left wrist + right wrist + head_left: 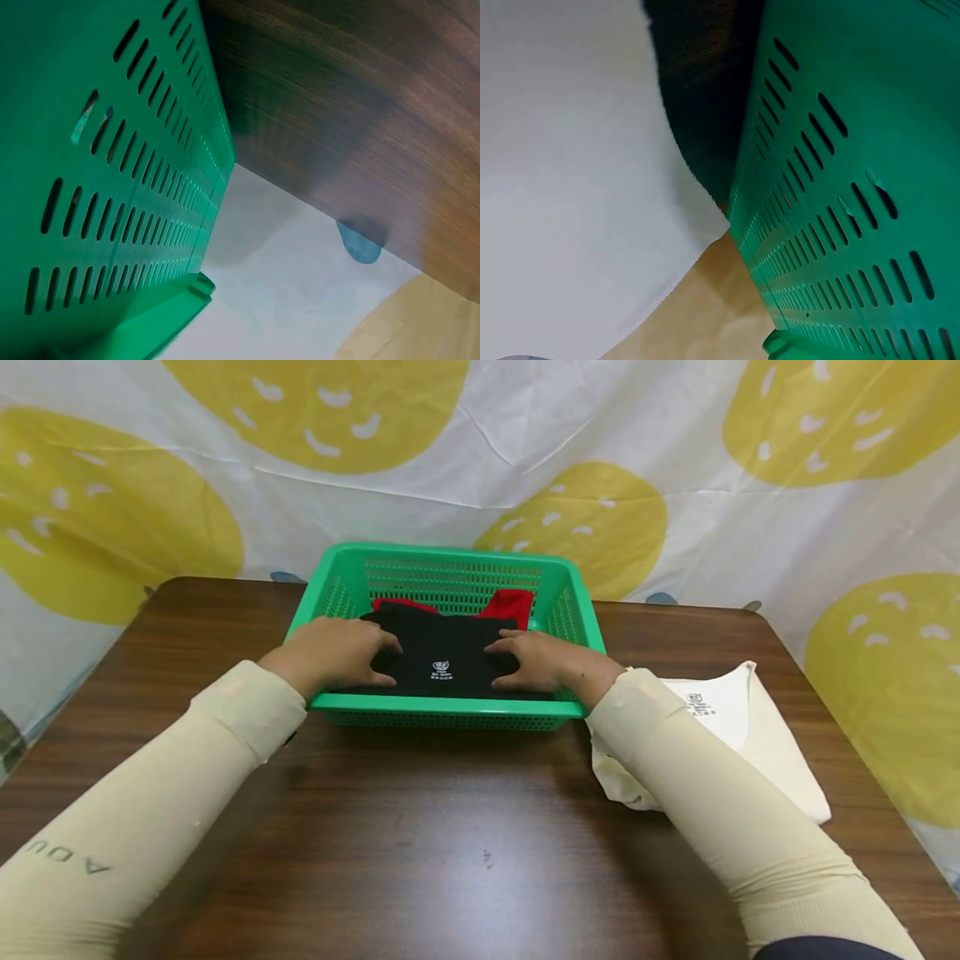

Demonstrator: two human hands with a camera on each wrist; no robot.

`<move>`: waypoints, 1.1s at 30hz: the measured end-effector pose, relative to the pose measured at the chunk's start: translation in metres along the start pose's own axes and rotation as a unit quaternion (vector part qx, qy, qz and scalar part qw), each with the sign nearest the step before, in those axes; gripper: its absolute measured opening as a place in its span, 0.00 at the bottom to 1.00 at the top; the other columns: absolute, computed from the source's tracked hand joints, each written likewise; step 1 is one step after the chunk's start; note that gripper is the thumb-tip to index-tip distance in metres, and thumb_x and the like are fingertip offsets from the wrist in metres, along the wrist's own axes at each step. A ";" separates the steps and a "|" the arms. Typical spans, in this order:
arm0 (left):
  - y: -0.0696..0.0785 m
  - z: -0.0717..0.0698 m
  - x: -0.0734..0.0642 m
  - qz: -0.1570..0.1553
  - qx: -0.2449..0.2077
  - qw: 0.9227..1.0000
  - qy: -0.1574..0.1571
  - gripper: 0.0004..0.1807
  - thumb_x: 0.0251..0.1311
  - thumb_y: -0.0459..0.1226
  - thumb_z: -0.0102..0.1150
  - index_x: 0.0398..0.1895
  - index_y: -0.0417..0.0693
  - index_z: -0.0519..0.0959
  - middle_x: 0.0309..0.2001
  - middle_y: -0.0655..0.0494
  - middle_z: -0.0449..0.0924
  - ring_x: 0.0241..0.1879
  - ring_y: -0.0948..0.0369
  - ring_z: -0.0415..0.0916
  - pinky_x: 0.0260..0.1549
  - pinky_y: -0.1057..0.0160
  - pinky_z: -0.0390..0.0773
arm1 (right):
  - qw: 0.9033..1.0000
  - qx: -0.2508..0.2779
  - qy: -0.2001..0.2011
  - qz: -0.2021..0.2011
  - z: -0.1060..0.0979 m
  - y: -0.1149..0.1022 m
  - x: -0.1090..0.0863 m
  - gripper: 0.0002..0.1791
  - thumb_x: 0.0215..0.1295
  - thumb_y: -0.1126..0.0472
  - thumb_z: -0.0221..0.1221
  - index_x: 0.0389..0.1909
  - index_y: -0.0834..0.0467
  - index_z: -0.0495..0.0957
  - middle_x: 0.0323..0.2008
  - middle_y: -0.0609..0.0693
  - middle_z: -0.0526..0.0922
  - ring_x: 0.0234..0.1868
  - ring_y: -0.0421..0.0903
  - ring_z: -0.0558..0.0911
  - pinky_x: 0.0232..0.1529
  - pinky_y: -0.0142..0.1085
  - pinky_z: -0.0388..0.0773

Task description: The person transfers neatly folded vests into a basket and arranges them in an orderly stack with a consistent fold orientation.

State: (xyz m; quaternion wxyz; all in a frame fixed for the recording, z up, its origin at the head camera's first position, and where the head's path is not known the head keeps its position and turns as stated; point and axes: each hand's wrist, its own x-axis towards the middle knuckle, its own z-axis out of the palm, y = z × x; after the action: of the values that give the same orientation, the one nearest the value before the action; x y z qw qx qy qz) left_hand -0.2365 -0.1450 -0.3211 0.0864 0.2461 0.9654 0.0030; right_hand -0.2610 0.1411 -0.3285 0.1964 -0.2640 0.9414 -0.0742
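Two sleeves (720,785), both cream, reach in from the near edge, one at each side; the left bears dark lettering. Between them lies bare, dark wood-grain table (420,852), with a bright reflection and a few small dark marks on its surface.

To the right, a cream cloth (783,760) with a white, dark-printed panel lies on the table beside the basket; the right sleeve crosses in front of part of it.

The green basket (450,704) stands on the table, its near rim toward the person. Its slotted outer walls fill much of both wrist views.

Left hand (337,652) reaches over the basket's left side, thumb set apart from the fingers, at the left part of the black cloth (450,647). Right hand (542,662) mirrors it at the right part, thumb and fingers likewise apart. Whether the fingertips press on the cloth cannot be told with certainty from this angle.

The black cloth lies inside the basket, flat, a small white print facing up. Behind it, red cloth (512,605) shows in two places. Beyond the table hangs a white curtain (540,443) with large yellow fruit shapes.
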 end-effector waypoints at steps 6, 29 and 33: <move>0.001 -0.001 -0.001 0.009 0.005 1.000 0.001 0.28 0.60 0.52 0.67 0.63 0.55 0.78 0.57 0.49 0.79 0.55 0.48 0.79 0.53 0.42 0.77 | 1.000 -0.005 0.015 -0.014 -0.001 0.000 0.001 0.33 0.70 0.50 0.60 0.73 0.56 0.65 0.77 0.60 0.56 0.78 0.59 0.58 0.76 0.50 0.55; 0.003 0.008 0.005 0.042 0.023 0.999 -0.004 0.25 0.60 0.50 0.68 0.59 0.51 0.81 0.55 0.45 0.79 0.51 0.47 0.81 0.49 0.44 0.80 | 0.877 0.078 0.470 -0.056 -0.010 0.027 -0.056 0.09 0.66 0.67 0.54 0.36 0.63 0.83 0.39 0.59 0.85 0.48 0.58 0.78 0.56 0.52 0.71; 0.004 0.004 0.008 0.043 0.020 0.999 -0.004 0.25 0.60 0.49 0.68 0.59 0.50 0.81 0.55 0.44 0.79 0.51 0.47 0.81 0.50 0.44 0.80 | 0.881 0.073 0.467 0.002 -0.001 0.060 -0.085 0.10 0.66 0.65 0.53 0.32 0.63 0.83 0.33 0.59 0.85 0.40 0.58 0.78 0.49 0.52 0.71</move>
State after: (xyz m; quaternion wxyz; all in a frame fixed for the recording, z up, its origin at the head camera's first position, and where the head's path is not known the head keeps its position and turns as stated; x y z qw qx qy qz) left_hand -0.2406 -0.1380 -0.3258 0.0846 0.2890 0.9535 -0.0137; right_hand -0.2231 0.2370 -0.3142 -0.2476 -0.1816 0.9162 -0.2574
